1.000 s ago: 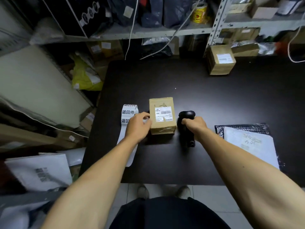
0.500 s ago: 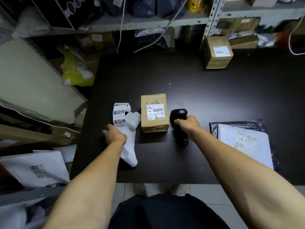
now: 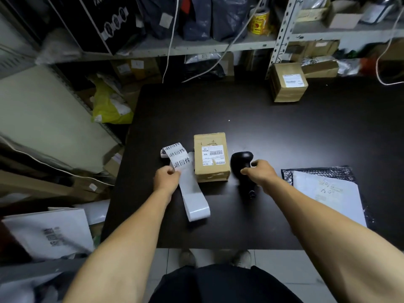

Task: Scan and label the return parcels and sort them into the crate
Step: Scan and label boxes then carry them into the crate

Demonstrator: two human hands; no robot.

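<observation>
The left hand [image 3: 166,179] pinches the white label strip [image 3: 185,171] just left of the small brown cardboard parcel [image 3: 211,157]; the right hand [image 3: 260,172] (fingers curled) grips the black handheld scanner [image 3: 241,162] on the dark tabletop [image 3: 284,132].

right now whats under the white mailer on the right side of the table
A black bubble-wrap mailer lies under the white mailer; its textured edge shows along the far and left sides. The rest of it is covered, so anything else beneath cannot be seen.
</observation>
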